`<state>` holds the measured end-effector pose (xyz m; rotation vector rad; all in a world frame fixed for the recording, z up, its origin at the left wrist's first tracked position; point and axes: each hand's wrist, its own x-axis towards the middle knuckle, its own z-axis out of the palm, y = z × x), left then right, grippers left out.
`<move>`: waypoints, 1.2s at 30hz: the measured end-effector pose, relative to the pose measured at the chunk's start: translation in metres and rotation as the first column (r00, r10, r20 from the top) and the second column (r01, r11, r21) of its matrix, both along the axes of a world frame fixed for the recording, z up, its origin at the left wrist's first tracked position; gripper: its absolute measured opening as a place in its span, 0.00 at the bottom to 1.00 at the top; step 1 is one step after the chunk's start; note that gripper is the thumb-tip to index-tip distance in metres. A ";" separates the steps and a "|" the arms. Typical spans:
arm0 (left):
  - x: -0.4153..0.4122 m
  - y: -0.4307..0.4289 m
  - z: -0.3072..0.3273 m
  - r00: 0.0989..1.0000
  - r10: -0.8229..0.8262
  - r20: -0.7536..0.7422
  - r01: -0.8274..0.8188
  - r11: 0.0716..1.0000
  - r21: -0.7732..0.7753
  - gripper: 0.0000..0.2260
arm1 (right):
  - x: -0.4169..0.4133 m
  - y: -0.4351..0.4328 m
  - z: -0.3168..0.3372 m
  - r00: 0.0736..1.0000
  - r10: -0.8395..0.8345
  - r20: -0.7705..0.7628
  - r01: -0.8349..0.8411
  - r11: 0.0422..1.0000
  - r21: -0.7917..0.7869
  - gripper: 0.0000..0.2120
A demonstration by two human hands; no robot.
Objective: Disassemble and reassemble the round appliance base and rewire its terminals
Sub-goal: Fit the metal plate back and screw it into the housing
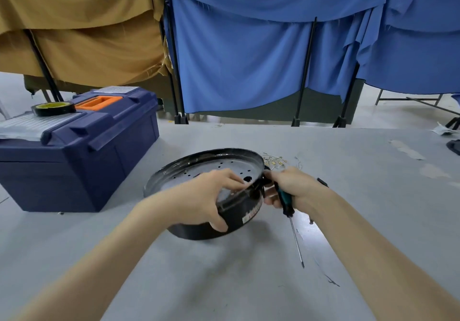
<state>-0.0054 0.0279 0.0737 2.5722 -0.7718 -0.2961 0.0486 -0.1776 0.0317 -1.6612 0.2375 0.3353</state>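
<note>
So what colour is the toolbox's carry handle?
Orange handle on the dark blue plastic toolbox; head view.

Round base (196,171): glossy black metal, perforated. Toolbox (82,151): matt blue plastic. Worktop (348,196): matt grey, scuffed. Curtains (249,59): cloth.

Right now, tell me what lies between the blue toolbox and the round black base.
Nothing: only bare grey table between toolbox and base, in the head view.

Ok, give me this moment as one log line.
left hand: grips tilted round base | right hand: holds screwdriver, shaft angled down, also touching base's side | loose terminals: on table behind base
</note>
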 end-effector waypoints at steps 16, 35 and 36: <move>0.004 0.000 0.049 0.965 0.262 0.027 -0.242 0.922 -0.301 0.14 | 0.000 0.007 0.041 0.978 -0.131 -0.162 0.189 0.885 0.425 0.11; 0.012 0.063 0.067 0.922 0.166 -0.349 -0.368 0.651 -0.664 0.15 | -0.015 0.042 0.079 0.986 0.031 -0.165 0.117 0.575 0.810 0.09; 0.014 0.064 0.067 0.920 0.170 -0.354 -0.374 0.651 -0.661 0.15 | -0.015 0.043 0.080 0.986 0.027 -0.166 0.122 0.571 0.812 0.09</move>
